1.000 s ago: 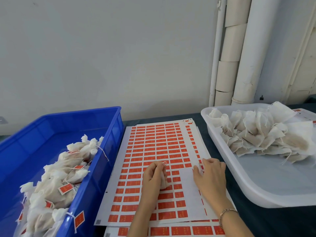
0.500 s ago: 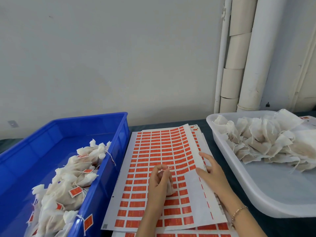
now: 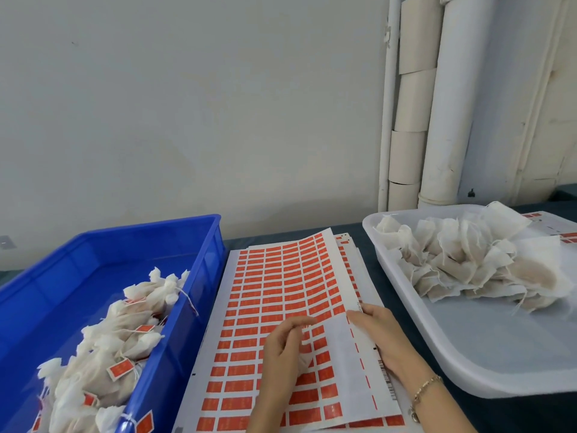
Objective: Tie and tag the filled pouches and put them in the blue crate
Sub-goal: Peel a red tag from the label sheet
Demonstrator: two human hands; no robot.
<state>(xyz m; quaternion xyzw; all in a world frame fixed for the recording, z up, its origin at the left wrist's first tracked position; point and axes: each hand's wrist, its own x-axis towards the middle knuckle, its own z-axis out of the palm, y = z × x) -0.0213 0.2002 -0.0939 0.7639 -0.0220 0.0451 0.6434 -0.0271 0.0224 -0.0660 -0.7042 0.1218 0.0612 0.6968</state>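
Head view shows our left hand curled round a filled pouch over the orange tag sheet, whose raised right edge our right hand pinches.

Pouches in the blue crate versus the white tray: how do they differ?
Crate pouches are cinched at the neck with string; tray pouches lie loose and untied. Crate pouches carry orange tags; tray pouches have none. Both are white fabric.

Pale wall; white pipes right; dark, perhaps cloth-covered, table.
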